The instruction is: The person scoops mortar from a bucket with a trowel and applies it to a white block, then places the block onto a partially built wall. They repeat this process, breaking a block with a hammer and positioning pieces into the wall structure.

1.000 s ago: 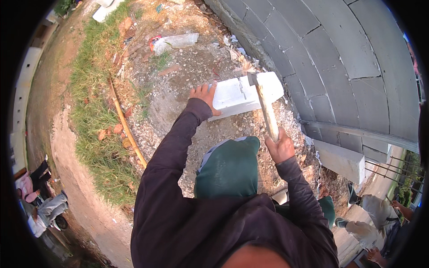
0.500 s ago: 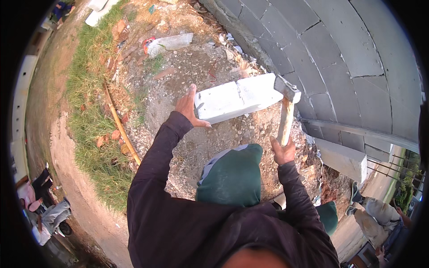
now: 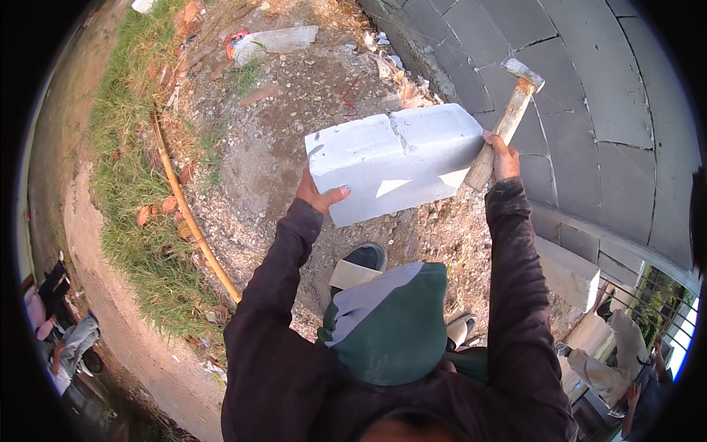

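My left hand [image 3: 320, 191] grips the left end of a white rectangular block [image 3: 394, 147], thumb on its near face. A groove crosses the block's upper surface. My right hand [image 3: 502, 158] is closed around the wooden handle of a hammer [image 3: 521, 85], at the block's right end; whether the fingers also grip the block I cannot tell. The hammer's metal head points up and away, over the grey wall. Below the block are my dark green and grey clothed knee [image 3: 387, 328] and my sandalled feet [image 3: 361, 261].
A grey block wall [image 3: 574, 96] runs along the right, with a pale block [image 3: 567, 269] lower down. Grass [image 3: 125, 221] and a bamboo pole [image 3: 184, 206] lie left, rubble [image 3: 272, 44] ahead. Other people appear at the lower left [image 3: 74, 346] and lower right [image 3: 611, 368].
The block now looks raised and nearer, tilted to show more of its near face. My right hand and the hammer have moved up and right. More of my feet shows.
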A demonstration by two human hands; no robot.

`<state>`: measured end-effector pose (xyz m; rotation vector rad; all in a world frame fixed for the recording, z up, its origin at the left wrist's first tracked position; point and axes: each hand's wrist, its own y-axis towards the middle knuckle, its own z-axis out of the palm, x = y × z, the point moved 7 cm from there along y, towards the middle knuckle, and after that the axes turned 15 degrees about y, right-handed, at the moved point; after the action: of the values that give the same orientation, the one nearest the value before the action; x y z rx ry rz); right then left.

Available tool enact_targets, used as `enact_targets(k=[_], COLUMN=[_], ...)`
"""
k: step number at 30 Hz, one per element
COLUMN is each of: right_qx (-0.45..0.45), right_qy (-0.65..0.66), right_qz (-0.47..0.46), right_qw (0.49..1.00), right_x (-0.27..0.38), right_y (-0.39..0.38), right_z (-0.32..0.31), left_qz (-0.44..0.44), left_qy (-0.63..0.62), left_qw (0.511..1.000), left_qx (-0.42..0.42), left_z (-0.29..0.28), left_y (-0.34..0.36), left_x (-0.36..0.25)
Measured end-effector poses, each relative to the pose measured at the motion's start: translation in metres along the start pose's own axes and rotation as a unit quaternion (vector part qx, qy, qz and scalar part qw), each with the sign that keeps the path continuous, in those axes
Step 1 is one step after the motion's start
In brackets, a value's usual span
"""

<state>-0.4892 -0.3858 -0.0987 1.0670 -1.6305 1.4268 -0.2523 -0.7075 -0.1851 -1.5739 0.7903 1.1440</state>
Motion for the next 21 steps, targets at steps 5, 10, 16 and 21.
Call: enact_targets(k=[5,10,16,21], right_qx=[0.045,0.14,0.191,0.208], right_qy=[-0.232,-0.164,-0.296,-0.255], right_qz=[-0.099,-0.034,-0.024,-0.034], right_qw=[0.966,0.976,0.936,0.944], right_x=[0.043,-0.025,-0.078,-0.027], right_y=[-0.037,-0.147,-0.174,-0.168], right_z=[0.043,0.048,0.044,0.061], left_qz=[-0.158,-0.223,-0.194,-0.234], left_qy=[-0.05,-0.242,-0.215,-0.153], left_qw=[0.986,0.941,0.955,0.958], left_qx=[0.027,-0.073,-0.057,-0.068], left_z=[-0.001,0.024,0.021,0.01], left_y=[0.007,-0.012,0.007,0.015], left_x=[0.081,0.145,0.131,0.141])
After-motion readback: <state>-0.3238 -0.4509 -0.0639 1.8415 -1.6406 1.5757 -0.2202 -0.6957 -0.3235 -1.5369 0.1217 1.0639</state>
